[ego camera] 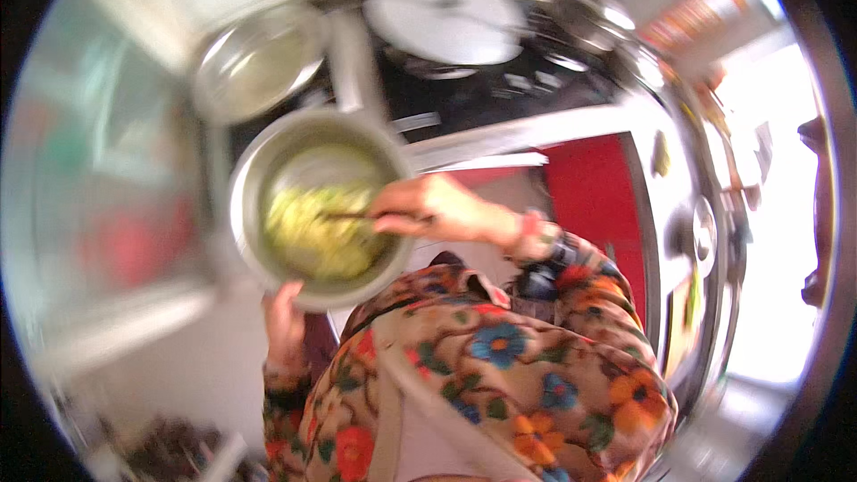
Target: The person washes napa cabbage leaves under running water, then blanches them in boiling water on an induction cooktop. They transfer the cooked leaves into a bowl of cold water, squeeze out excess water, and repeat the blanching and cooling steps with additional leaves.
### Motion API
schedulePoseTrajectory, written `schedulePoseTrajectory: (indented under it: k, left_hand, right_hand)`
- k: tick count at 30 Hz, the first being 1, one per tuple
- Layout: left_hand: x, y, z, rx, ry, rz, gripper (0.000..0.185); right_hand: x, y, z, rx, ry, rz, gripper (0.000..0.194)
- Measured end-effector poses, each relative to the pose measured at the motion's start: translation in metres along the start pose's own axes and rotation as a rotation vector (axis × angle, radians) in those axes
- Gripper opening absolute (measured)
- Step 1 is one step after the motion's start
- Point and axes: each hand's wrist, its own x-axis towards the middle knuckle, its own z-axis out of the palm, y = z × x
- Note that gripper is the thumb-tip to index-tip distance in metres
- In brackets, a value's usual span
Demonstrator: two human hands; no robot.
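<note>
A round metal bowl [246, 214] is in front of me, left of the middle of the view. Inside it lies a mound of yellow-green food [315, 221], too blurred to name exactly. My left hand [286, 314] grips the bowl's near rim, thumb on top. Over the bowl's right side reaches my right hand [428, 207], its fingers closed on a thin dark utensil [345, 215]. The utensil's tip is in the food; whether it is chopsticks or a spoon handle, I cannot tell.
Behind the bowl, a wide metal basin [258, 67] stands at the back left. A large white round lid [445, 13] lies over the black stove [482, 90], with metal pots [589, 13] to its right. A white counter [659, 194] runs down the right, above a red cabinet front [596, 207].
</note>
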Motion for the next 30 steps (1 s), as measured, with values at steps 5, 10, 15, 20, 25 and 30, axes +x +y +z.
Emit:
schedulePoseTrajectory:
  k: [5, 10, 15, 20, 25, 30]
  left_hand:
    - [-0.026, -0.018, 0.033, 0.124, -0.134, -0.068, 0.037]
    - [-0.042, -0.048, 0.088, 0.242, -0.219, -0.121, 0.041]
    - [-0.062, -0.114, 0.161, 0.363, -0.259, -0.214, 0.03]
    - [-0.077, -0.177, 0.247, 0.515, -0.399, -0.292, 0.027]
    - [-0.089, -0.23, 0.356, 0.677, -0.607, -0.324, 0.028]
    - [-0.083, -0.291, 0.445, 0.688, -0.876, -0.486, 0.04]
  right_hand:
    - [-0.096, -0.016, -0.011, -0.466, 0.286, -0.228, 0.024]
    - [-0.227, -0.04, -0.02, -0.543, 0.212, 0.081, 0.066]
    - [-0.349, -0.023, -0.027, -0.686, 0.721, 0.352, 0.069]
    - [-0.442, -0.025, -0.046, 1.048, 0.982, 0.781, 0.062]
    - [-0.517, -0.032, -0.089, 0.882, 1.039, 0.866, 0.051]
    - [-0.585, -0.039, -0.093, 0.753, 1.269, 0.826, 0.045]
